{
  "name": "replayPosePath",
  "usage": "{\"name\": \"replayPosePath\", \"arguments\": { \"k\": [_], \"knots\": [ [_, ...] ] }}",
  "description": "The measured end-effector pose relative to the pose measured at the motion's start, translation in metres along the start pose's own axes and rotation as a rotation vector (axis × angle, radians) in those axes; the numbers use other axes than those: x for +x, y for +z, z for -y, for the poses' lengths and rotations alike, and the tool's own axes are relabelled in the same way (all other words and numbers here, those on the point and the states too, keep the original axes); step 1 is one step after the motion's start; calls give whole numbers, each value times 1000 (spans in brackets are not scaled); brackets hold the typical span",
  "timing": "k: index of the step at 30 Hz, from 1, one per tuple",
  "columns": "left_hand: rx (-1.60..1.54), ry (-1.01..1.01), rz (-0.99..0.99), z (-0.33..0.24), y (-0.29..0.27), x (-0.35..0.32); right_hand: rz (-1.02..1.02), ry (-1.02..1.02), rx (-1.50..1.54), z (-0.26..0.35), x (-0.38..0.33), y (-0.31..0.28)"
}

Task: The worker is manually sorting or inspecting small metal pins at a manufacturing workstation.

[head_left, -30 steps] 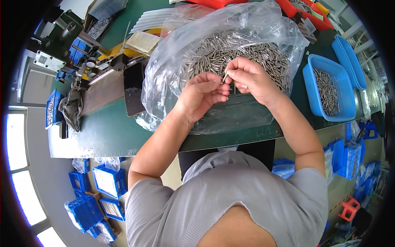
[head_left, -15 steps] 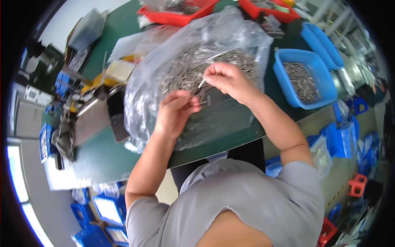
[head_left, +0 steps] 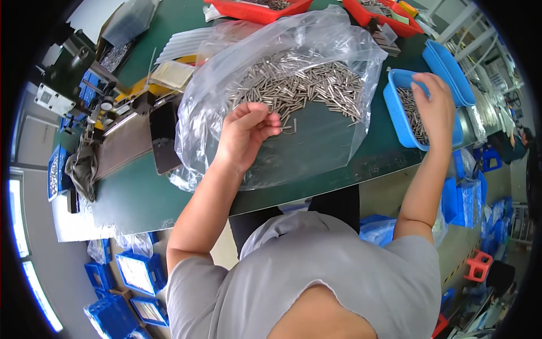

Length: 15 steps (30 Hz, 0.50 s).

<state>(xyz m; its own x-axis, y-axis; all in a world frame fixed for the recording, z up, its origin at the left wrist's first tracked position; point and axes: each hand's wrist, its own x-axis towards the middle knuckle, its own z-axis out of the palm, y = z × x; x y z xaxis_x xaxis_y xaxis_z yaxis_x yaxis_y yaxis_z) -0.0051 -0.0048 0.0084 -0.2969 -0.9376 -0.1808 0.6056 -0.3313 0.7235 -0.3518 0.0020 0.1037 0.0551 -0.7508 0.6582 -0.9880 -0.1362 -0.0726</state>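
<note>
A clear plastic bag lies spread on the green table, with a heap of short metal pins in its far part. My left hand is at the near left edge of the heap, its fingers curled and pinched together; what they hold, if anything, is hidden. Beside its fingertips lie a couple of loose pins. At the right, my right hand is over a blue plastic basket partly filled with similar pins. Its thumb and fingers are apart, and no pin shows between them.
Behind the first basket stands another blue basket. Red trays with metal parts line the far side. To the left are a dark flat plate and a metal bench device. Blue crates and a red stool stand on the floor.
My right hand has moved right, from above the heap with a pin between its fingers to over the blue basket; that pin no longer shows. My left hand stays by the heap.
</note>
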Motion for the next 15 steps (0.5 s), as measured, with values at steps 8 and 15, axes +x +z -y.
{"name": "replayPosePath", "arguments": {
  "k": [8,15],
  "knots": [
    [14,46,-52,-1,-10,-3,757,-489,687,119,-9,85],
    [26,21,-49,-3,-8,-5,804,-482,675,126,-17,107]
  ]
}}
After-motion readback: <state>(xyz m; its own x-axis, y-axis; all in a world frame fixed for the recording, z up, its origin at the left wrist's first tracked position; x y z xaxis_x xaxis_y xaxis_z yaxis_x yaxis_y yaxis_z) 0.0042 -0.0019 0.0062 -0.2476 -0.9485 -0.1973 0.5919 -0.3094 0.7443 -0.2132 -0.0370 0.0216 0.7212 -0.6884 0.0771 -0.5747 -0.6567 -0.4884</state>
